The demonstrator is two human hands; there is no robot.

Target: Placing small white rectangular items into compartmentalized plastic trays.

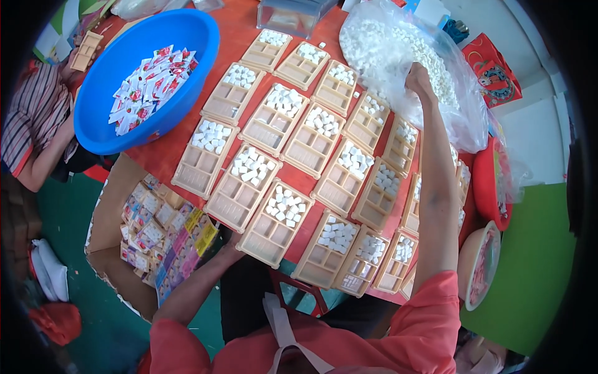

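Note:
My right hand [418,80] reaches over the near side of a clear plastic bag [460,128] full of small white cubes [441,75]. Its fingers are curled closed; what they hold, if anything, is hidden. My left hand [232,245] is low at the table's near edge, beside a tan compartment tray [252,244], which partly covers it, so its fingers do not show. Several such trays stand in slanting rows, white cubes heaped in their far compartments. One near tray [356,270] also has white pieces in its front compartment. My right forearm hides some trays on the right.
A blue basin [208,47] of small printed sachets stands at the far left on the red table [240,19]. Below it is an open cardboard box [112,215] of printed packs. Another person's hand [70,76] holds a tray [87,51]. A pale bowl [467,265] and red basin [479,181] are at right.

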